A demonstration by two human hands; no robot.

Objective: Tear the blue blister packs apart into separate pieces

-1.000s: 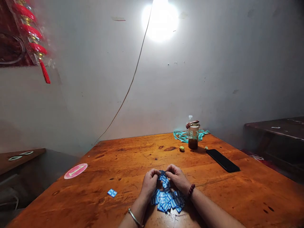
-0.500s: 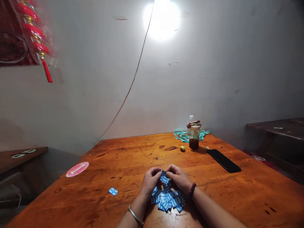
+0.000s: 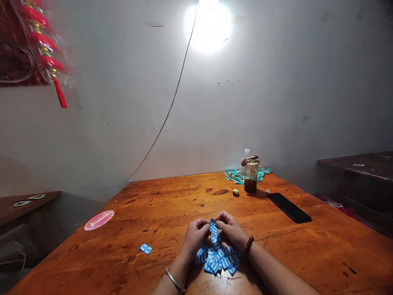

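Note:
A blue-and-white patterned strip (image 3: pixel 214 235) runs from between my fingertips down to a loose heap of the same blue-and-white pieces (image 3: pixel 216 259) on the wooden table. My left hand (image 3: pixel 196 233), with a silver bangle at the wrist, pinches the strip's upper end from the left. From the other side my right hand (image 3: pixel 231 227), with a dark red bead bracelet, grips the same end between thumb and finger. Further left, a single flat blue-and-white piece (image 3: pixel 145 248) lies by itself. Whether the heap's pieces are joined or separate, I cannot tell.
A black phone (image 3: pixel 289 207) lies to the right. Towards the back stand a jar-like cup of dark drink (image 3: pixel 251 180) and turquoise straps (image 3: pixel 235 176), with a small yellow-green object (image 3: pixel 236 191) in front. A round pink number tag (image 3: pixel 99 220) is at the left edge.
The strip's top end sits slightly higher between my fingers, and more of its length shows, stretched above the heap. My hands have barely moved.

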